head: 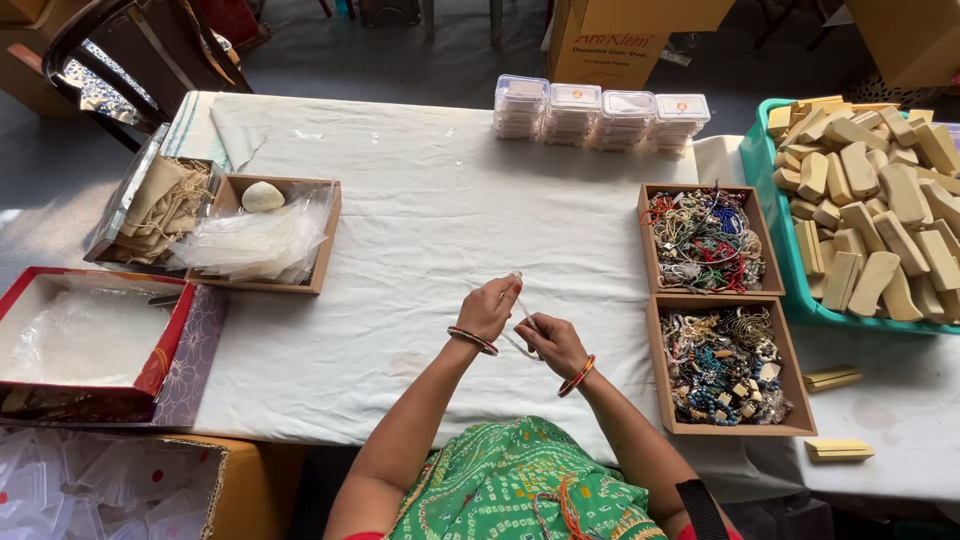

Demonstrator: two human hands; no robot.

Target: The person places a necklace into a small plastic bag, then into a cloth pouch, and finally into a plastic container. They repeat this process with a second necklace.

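Hands meet over the middle of the white-clothed counter (400, 200); left hand (487, 308) has its grip pinched on the upper end of a thin pale strip (522, 312), right hand (552, 343) has its grip closed on the lower end, just beside. Two wooden trays of tangled jewellery (705, 240) sit right of the hands; a teal crate of wooden blocks (870, 220) stands beyond; stacked clear boxes (600, 115) line the far edge.

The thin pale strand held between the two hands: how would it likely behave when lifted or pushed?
The strand probably behaves floppy: it hangs in a slack loop between the left hand and right hand. It looks very light for its length, being thin. Pushed across the white tablecloth, it would likely bunch rather than slide; its material cannot be told.
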